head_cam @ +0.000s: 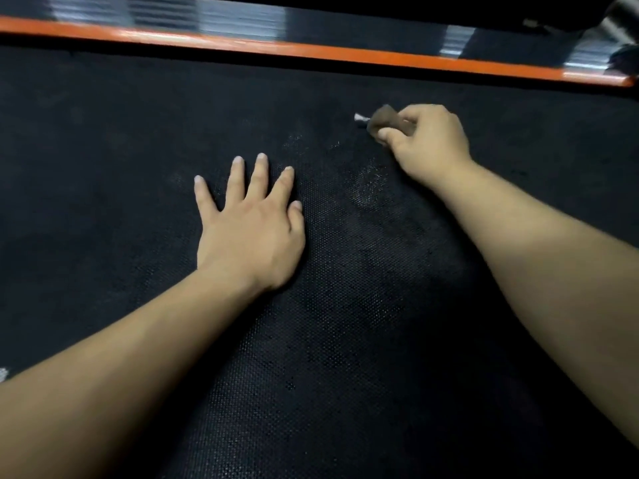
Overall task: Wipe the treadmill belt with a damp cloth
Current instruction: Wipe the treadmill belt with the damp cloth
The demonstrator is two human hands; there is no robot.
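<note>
The black textured treadmill belt (345, 323) fills most of the view. My right hand (428, 140) grips a small brownish cloth (382, 119), bunched and blurred, with a pale corner poking out on its left, and holds it down on the belt at the upper right. My left hand (249, 223) rests flat on the belt in the middle, fingers straight and spread. A faint shiny patch (366, 188) shows on the belt between the two hands.
An orange side rail (311, 51) runs across the top, slanting down to the right. Beyond it lies a dark ribbed strip with bright reflections (235, 19). A metal part (619, 22) sits in the top right corner.
</note>
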